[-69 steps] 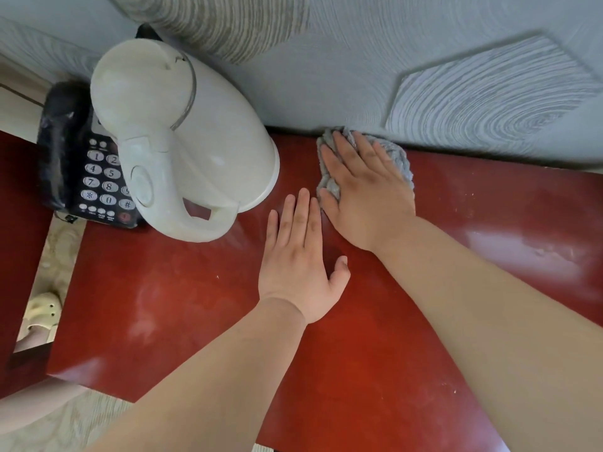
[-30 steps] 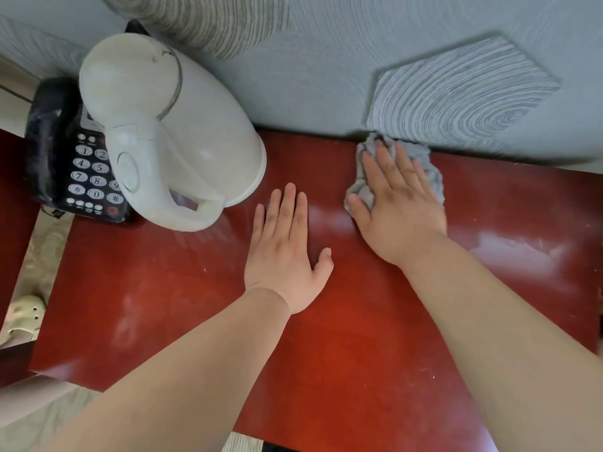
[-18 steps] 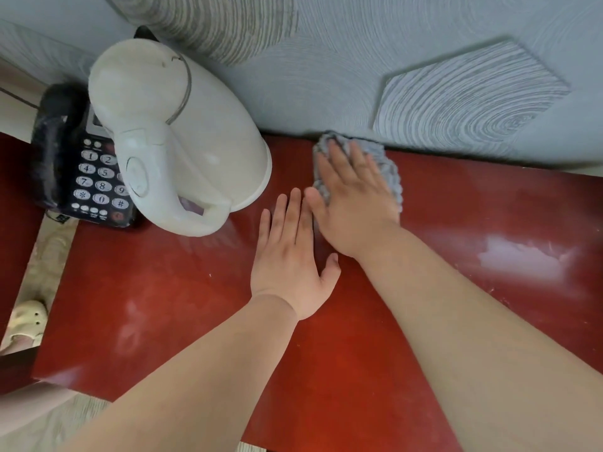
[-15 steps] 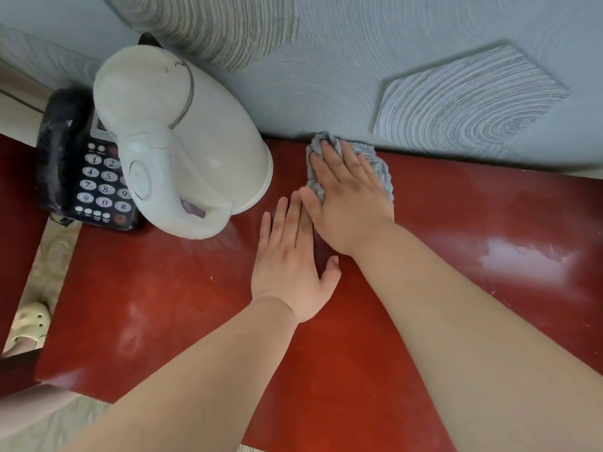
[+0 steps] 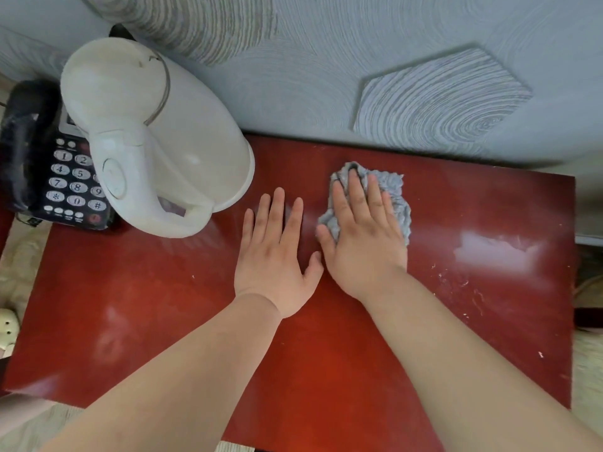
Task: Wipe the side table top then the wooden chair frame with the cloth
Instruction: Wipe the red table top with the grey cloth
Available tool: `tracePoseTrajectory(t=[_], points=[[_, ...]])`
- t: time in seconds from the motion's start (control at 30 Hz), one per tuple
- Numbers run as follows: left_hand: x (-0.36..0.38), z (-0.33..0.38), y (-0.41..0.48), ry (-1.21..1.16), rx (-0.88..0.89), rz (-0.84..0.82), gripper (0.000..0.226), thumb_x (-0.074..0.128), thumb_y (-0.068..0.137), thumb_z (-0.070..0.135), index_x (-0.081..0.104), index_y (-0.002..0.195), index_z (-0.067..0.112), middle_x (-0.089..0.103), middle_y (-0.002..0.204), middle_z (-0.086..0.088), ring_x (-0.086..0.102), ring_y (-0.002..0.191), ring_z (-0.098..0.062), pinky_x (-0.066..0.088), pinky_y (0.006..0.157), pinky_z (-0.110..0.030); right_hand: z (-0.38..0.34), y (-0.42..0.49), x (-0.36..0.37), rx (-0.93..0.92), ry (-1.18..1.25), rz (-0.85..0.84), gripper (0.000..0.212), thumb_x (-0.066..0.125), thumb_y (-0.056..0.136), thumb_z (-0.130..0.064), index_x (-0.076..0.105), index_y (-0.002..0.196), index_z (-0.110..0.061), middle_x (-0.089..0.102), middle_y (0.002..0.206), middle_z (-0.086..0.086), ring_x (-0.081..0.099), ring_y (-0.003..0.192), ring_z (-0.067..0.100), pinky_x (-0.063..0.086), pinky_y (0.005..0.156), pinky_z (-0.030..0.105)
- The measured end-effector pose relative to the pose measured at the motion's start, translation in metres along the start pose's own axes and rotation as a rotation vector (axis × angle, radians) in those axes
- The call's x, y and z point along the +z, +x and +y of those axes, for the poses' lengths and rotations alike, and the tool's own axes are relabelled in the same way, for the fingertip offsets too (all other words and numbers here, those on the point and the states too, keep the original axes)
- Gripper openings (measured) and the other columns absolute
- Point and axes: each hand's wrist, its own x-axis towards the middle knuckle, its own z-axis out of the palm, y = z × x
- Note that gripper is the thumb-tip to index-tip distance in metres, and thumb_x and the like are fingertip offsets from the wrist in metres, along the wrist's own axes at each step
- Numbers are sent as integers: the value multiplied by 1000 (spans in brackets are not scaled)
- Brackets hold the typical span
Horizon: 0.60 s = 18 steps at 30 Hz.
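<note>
A glossy red side table top (image 5: 326, 353) fills the lower view, against a grey patterned wall. A crumpled grey cloth (image 5: 393, 194) lies on it a little in front of the wall. My right hand (image 5: 362, 236) presses flat on the cloth with straight fingers. My left hand (image 5: 277, 252) rests flat on the bare table just left of it, thumb almost touching the right hand. White dust streaks and specks mark the table's right part (image 5: 489, 252). No chair frame is in view.
A white electric kettle (image 5: 153, 138) stands at the table's back left, close to my left hand. A black push-button telephone (image 5: 52, 171) sits left of the kettle. The table's right edge (image 5: 572, 288) and front edge border pale floor.
My right hand has slid the cloth away from the wall toward me and slightly right. My left hand has stayed flat in place.
</note>
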Motion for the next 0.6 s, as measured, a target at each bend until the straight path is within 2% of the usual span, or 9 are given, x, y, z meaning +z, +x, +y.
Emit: tracePoseTrajectory(t=[0.1, 0.17, 0.27, 0.43, 0.5, 0.6], points=[[-1, -1, -1, 9, -3, 9, 87, 33, 94, 60, 8, 168, 22, -3, 176, -13, -6, 163, -29, 4, 131, -52, 12, -4, 4, -89, -12, -9, 71, 13, 106, -56, -1, 166, -21, -13, 173, 0, -23, 157, 21, -7, 129, 43], [-2, 0, -1, 14, -9, 3, 87, 34, 94, 59, 8, 169, 23, -4, 176, -13, -7, 162, -29, 3, 131, -51, 37, -20, 8, -71, 2, 10, 72, 13, 104, -57, 6, 166, -20, -8, 174, 0, -17, 158, 21, -1, 130, 44], [-2, 1, 0, 14, -20, -7, 86, 33, 94, 59, 6, 168, 24, -6, 176, -12, -8, 162, -29, 2, 131, -51, 78, -63, 14, 62, 1, 43, 74, 18, 103, -57, 15, 166, -18, 0, 174, 0, -6, 160, 22, 5, 130, 45], [-3, 2, 0, 10, -20, 5, 87, 31, 93, 59, 7, 168, 23, -4, 176, -12, -6, 162, -30, 2, 131, -50, 80, -92, 20, 267, 8, 36, 75, 21, 101, -53, 13, 166, -16, -3, 174, 4, -9, 160, 26, 1, 130, 46], [-4, 3, 0, 14, -22, 11, 87, 30, 92, 59, 8, 168, 23, -3, 176, -11, -5, 162, -30, 3, 131, -51, 61, -80, 19, 239, 27, 63, 75, 22, 101, -52, 12, 166, -16, -3, 174, 7, -10, 159, 28, -2, 129, 46], [-4, 4, -1, 15, -28, 24, 86, 29, 92, 59, 11, 168, 23, 0, 176, -11, -3, 162, -29, 4, 131, -51, 42, -54, 17, 53, 24, 44, 73, 20, 103, -53, 5, 166, -20, -6, 174, 4, -15, 159, 25, -5, 129, 43]])
